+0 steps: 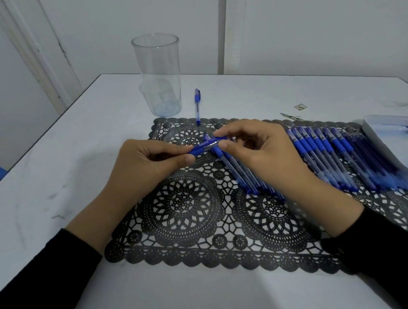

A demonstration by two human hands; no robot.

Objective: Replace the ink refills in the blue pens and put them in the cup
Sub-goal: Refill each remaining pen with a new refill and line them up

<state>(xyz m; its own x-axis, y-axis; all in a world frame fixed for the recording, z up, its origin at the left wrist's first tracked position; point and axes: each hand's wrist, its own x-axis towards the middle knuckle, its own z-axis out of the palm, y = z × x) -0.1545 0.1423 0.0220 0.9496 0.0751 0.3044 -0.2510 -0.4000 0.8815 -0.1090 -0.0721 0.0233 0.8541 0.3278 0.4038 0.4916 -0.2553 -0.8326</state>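
Two hands work above a black lace mat point(184, 208). The left hand point(147, 161) and right hand point(257, 152) each pinch one end of a blue pen point(205, 145) between thumb and fingertips. The clear cup point(160, 74) stands behind, holding no pens. A jerky pull could scatter the row of pens point(321, 149) beside the right hand.

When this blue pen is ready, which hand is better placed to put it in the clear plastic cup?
Probably the left hand. It grips the blue plastic pen, and the tall clear cup stands beyond it, while the right hand lies farther away.
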